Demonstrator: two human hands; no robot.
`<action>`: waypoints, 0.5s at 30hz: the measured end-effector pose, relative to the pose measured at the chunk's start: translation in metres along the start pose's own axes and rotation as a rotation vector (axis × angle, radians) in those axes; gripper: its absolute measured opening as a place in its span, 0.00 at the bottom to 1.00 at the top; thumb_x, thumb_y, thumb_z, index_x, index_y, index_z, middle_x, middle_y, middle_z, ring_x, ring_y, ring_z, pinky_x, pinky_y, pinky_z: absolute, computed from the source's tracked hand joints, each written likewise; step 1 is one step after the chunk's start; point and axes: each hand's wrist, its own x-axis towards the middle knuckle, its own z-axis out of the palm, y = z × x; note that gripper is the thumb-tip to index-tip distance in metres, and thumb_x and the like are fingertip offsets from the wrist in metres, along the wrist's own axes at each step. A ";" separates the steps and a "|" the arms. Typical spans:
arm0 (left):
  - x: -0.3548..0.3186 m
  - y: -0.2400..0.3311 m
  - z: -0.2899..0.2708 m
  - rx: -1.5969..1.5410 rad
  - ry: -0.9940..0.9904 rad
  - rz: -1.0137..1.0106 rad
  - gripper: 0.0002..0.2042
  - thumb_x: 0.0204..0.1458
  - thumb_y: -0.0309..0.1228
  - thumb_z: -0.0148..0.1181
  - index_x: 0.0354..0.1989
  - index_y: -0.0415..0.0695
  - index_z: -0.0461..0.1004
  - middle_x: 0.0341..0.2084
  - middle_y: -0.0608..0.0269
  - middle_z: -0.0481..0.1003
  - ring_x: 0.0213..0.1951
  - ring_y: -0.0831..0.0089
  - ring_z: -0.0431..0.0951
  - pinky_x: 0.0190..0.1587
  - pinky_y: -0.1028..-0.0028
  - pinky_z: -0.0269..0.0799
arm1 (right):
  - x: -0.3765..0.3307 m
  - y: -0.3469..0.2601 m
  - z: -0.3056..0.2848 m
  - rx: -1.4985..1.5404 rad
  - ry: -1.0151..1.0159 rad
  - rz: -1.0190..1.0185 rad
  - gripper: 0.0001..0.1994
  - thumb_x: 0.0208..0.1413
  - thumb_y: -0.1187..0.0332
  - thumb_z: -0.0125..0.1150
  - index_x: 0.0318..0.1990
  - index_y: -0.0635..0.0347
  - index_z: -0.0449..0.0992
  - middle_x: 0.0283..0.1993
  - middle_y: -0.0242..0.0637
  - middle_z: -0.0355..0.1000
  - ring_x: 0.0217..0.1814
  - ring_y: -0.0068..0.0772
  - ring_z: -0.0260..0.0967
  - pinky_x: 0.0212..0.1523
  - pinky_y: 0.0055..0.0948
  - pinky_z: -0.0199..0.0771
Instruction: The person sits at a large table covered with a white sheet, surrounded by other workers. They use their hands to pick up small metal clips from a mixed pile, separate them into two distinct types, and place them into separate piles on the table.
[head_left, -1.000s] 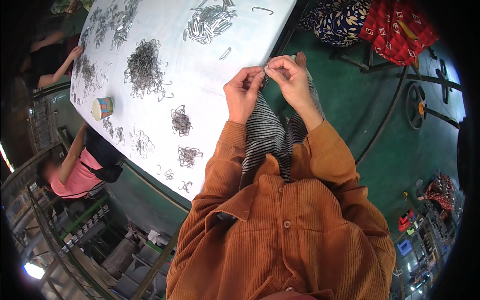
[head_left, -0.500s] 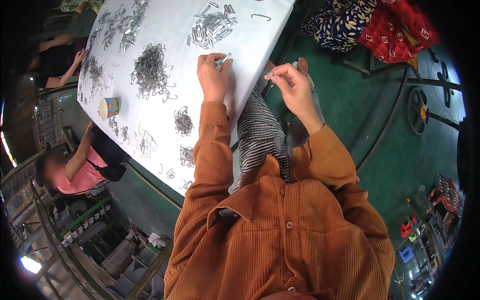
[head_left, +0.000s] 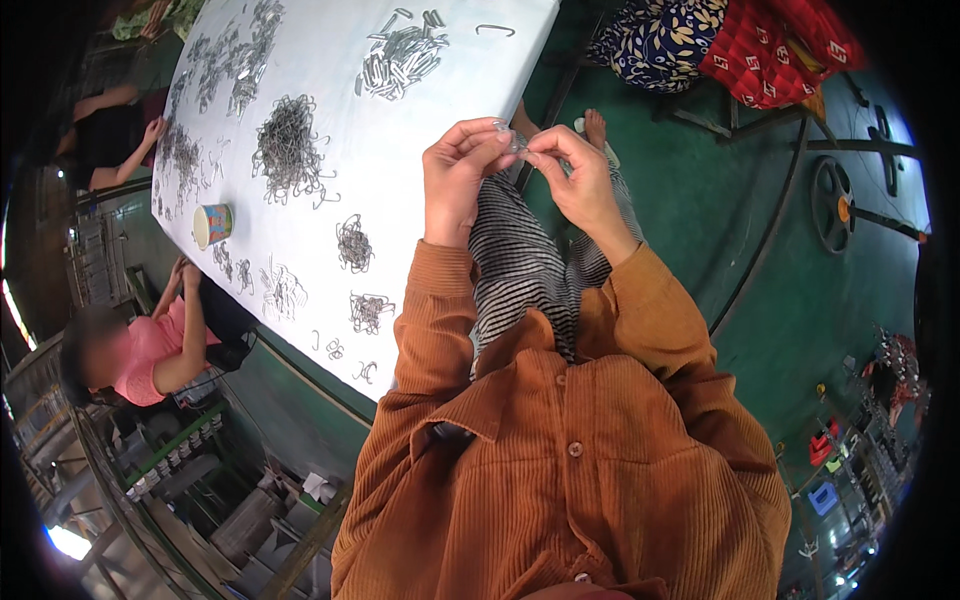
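Observation:
My left hand (head_left: 458,172) and my right hand (head_left: 578,178) meet over the edge of a white table (head_left: 440,100), fingertips pinched together on a small metal clip (head_left: 516,141). Both sleeves are orange corduroy. Striped trousers show below the hands. Heaps of bent wire pieces (head_left: 290,148) and a pile of straighter metal clips (head_left: 402,58) lie on the table to the left of my hands.
A small paper cup (head_left: 213,225) stands near the table's left edge. A person in pink (head_left: 150,345) sits at the left side, another person's arm (head_left: 125,140) reaches in farther up. Patterned cloth bundles (head_left: 730,45) lie on the green floor at the upper right.
My left hand reached out to the table and came back; it now meets my right hand again on a small metal clip.

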 end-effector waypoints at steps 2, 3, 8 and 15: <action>-0.003 0.000 0.006 0.027 0.016 0.005 0.09 0.53 0.19 0.60 0.42 0.33 0.75 0.33 0.53 0.80 0.34 0.70 0.81 0.40 0.75 0.81 | 0.000 0.000 0.000 -0.017 0.026 -0.021 0.02 0.55 0.78 0.60 0.34 0.64 0.73 0.33 0.33 0.74 0.34 0.24 0.73 0.40 0.21 0.71; -0.005 0.001 0.008 0.015 0.023 0.004 0.09 0.52 0.18 0.60 0.41 0.32 0.75 0.32 0.53 0.80 0.33 0.71 0.82 0.40 0.75 0.81 | 0.000 0.002 0.001 0.006 0.051 -0.028 0.02 0.55 0.77 0.60 0.34 0.64 0.73 0.32 0.34 0.73 0.32 0.24 0.72 0.37 0.22 0.70; -0.005 -0.012 0.007 0.036 0.033 0.101 0.07 0.51 0.19 0.63 0.38 0.32 0.76 0.31 0.57 0.80 0.33 0.77 0.80 0.36 0.81 0.77 | 0.000 0.001 -0.001 -0.030 0.040 -0.036 0.03 0.53 0.77 0.61 0.33 0.64 0.73 0.30 0.35 0.72 0.31 0.28 0.70 0.33 0.24 0.68; -0.003 -0.035 -0.001 0.603 0.071 0.495 0.05 0.48 0.23 0.66 0.34 0.38 0.80 0.29 0.62 0.81 0.35 0.78 0.79 0.41 0.76 0.74 | -0.002 0.014 -0.011 -0.161 -0.109 0.018 0.04 0.54 0.76 0.60 0.36 0.63 0.74 0.33 0.38 0.72 0.32 0.32 0.71 0.36 0.27 0.70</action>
